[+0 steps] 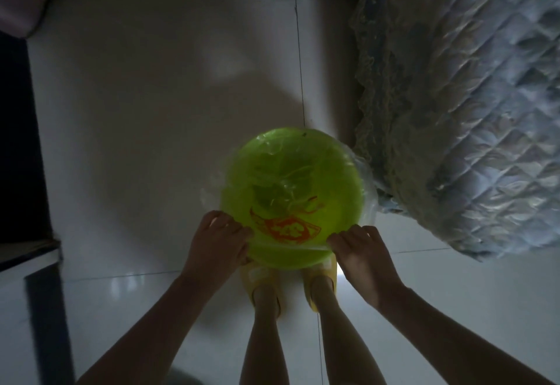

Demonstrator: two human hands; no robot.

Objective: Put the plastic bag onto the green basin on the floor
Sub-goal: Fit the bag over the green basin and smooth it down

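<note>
The green basin [291, 196] sits on the pale tiled floor [151, 111], just in front of the person's yellow slippers [263, 278]; a clear plastic bag [368, 190] with red print lies stretched over its mouth, its loose edge bunched along the right rim. The left hand [216, 240] pinches the bag's edge at the near left rim; the right hand [360, 251] pinches it at the near right rim. A quilted bedspread [469, 111] hangs close on the right.

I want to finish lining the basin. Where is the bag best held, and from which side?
Hold the bag by its loose near edge, from the wearer's side, where the left hand and right hand pinch it. It already drapes the basin's far rim.
</note>
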